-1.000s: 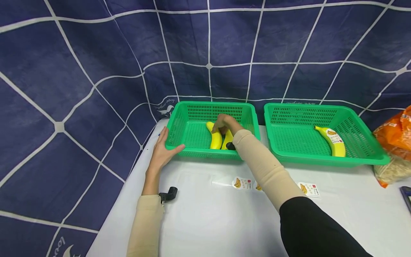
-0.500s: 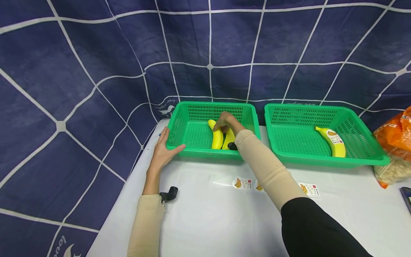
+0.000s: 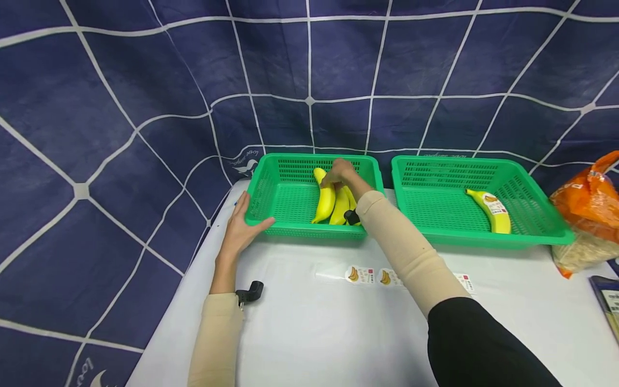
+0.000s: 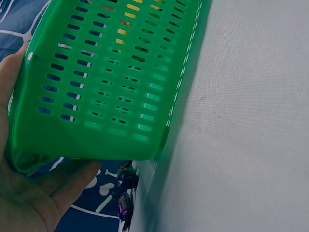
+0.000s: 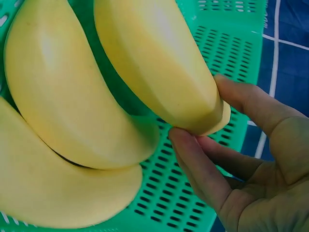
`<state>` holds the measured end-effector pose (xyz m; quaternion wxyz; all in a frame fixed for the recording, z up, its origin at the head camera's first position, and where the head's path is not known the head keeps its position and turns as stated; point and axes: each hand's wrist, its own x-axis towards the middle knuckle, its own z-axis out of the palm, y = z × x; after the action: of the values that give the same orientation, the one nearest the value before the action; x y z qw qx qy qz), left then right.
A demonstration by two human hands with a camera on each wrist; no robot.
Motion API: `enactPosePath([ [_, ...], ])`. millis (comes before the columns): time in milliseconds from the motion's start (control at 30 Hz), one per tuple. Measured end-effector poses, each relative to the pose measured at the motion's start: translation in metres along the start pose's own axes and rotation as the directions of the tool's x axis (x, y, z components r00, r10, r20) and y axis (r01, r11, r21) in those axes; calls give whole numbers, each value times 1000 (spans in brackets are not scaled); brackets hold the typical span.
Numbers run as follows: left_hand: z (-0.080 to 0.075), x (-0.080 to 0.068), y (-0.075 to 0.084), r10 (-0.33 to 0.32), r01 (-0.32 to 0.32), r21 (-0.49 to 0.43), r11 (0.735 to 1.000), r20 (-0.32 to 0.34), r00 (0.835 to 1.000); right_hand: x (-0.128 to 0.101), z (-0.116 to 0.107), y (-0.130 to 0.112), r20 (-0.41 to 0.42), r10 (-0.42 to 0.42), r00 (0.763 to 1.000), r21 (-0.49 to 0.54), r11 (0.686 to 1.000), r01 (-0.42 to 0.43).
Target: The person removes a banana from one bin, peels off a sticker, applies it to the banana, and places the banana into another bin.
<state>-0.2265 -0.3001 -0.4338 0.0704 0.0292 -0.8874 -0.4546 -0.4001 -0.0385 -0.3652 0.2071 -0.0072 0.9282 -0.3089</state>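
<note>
On the far left of the white table, a green basket holds three bananas lying side by side toward its right half. A person's right hand reaches into it and grasps the leftmost banana, thumb and fingertips pinching its far end. The middle banana and the right banana lie to its right, untouched by the fingers in the right wrist view. The left hand rests against the basket's near left corner, fingers straight along the left end and thumb along the near rim, clenched on nothing. Farther right stands a second basket with one labelled banana in its right half. Nearer, banana stickers lie in a row, partly hidden by the right arm; an orange bag sits at the far right.
</note>
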Motion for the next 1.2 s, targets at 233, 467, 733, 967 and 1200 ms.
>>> enactPosePath([
  [233, -1, -2, -2, -6, 6, 10, 1000, 2, 1000, -14, -15, -2, -31, -36, 999, 103, 994, 40],
  [467, 0, -2, 0, -8, 8, -3, 1000, 31, 999, -37, -40, 3, -62, -72, 995, 137, 987, 80],
  [733, -5, -3, 1, -13, 18, -81, 997, 70, 997, -63, -69, 5, -87, -94, 992, 113, 988, 103],
  [967, -6, -4, 1, 1, 4, -92, 996, 55, 998, -91, -92, 5, -70, -114, 991, 140, 982, 123],
  [1200, -5, 0, 1, 2, 4, -89, 996, 65, 998, -116, -104, 10, -81, -113, 990, 104, 987, 121],
])
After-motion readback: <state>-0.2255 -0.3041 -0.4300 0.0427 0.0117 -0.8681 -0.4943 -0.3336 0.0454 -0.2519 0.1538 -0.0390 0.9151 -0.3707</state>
